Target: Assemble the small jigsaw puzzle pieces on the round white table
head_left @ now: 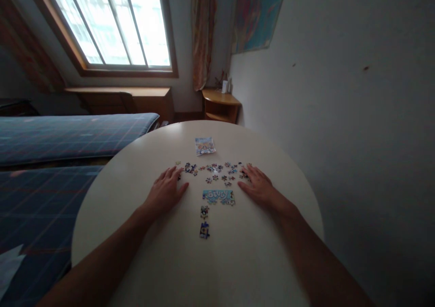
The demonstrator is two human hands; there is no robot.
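Note:
My left hand (166,190) lies flat and open on the round white table (136,234), its fingertips by the left end of a row of several loose puzzle pieces (214,168). My right hand (258,185) also rests flat and open, fingers at the row's right end. Between the hands sits a joined strip of pieces with blue letters (218,196). Two small joined bits (204,221) lie nearer me. A small picture card (205,145) lies beyond the pieces.
Two beds with blue plaid covers (50,162) stand left of the table. A grey wall (356,116) runs close along the right. A wooden corner shelf (220,104) and a desk under the window (115,26) stand at the back.

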